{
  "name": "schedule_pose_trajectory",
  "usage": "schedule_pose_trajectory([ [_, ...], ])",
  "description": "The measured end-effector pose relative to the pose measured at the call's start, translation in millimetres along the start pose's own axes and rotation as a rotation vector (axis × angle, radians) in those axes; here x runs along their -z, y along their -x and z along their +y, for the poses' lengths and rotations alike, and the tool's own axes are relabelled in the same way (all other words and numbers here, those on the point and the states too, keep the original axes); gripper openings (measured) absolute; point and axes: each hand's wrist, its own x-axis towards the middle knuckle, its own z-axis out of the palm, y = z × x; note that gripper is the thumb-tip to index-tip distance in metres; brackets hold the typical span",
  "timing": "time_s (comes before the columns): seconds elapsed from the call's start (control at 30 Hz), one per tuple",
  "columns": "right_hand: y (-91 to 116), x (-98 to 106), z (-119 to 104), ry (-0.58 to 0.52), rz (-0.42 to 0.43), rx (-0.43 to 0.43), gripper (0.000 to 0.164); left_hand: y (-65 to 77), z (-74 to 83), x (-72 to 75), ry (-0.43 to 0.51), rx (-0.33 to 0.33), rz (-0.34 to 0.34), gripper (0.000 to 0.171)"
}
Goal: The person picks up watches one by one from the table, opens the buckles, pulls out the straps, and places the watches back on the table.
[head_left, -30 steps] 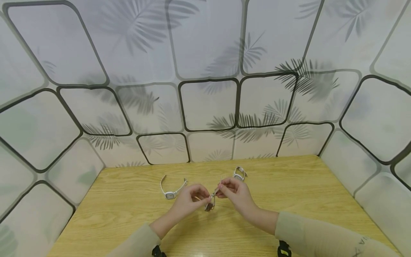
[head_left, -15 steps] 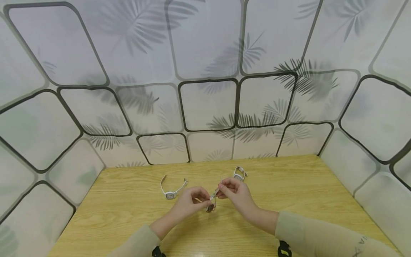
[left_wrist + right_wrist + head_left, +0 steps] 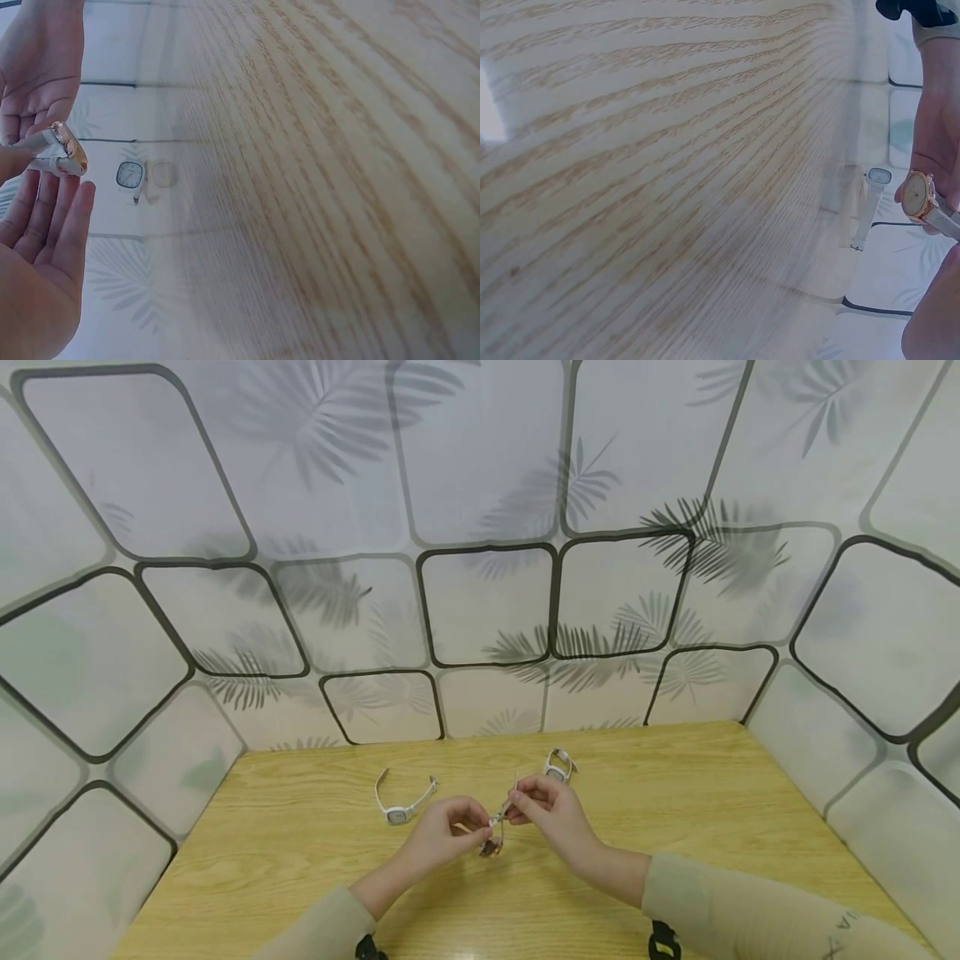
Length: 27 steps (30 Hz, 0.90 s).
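A wristwatch with a rose-gold case and a pale strap (image 3: 491,846) hangs just above the table between my hands. My left hand (image 3: 444,828) pinches its strap between thumb and fingers. Close by on the right, my right hand (image 3: 553,814) pinches the strap's other part, which points up past the fingertips. The round dial (image 3: 915,193) shows in the right wrist view, while the left wrist view has the case edge-on (image 3: 70,150). My fingers partly cover the strap, so I cannot tell whether its ends are joined.
On the wooden table (image 3: 675,827), a white watch (image 3: 397,816) lies with its strap spread, beyond my left hand. Another white watch (image 3: 557,770) stands with its strap looped, just behind my right hand. Patterned panels (image 3: 487,610) enclose the back and sides.
My left hand has dropped very slightly since the first frame, and the hanging case has swayed a little. Both hands keep their grip; the two white watches have not moved.
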Motion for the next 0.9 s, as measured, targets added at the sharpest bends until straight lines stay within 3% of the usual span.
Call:
schedule_pose_trajectory([
  [0.27,-0.9,0.2,2.1,-0.007,-0.025,0.008,0.026,1.1,1.9,-0.4,0.028,0.026,-0.004,0.011],
  [0.6,-0.6,-1.0,4.4,0.091,-0.091,0.030,0.025,1.1,0.1,0.3,0.041,0.007,-0.006,0.013],
  [0.9,-1.7,-1.0,4.7,0.097,-0.136,0.007,0.030,0.9,-0.5,0.9,0.063,-0.007,-0.004,0.011],
])
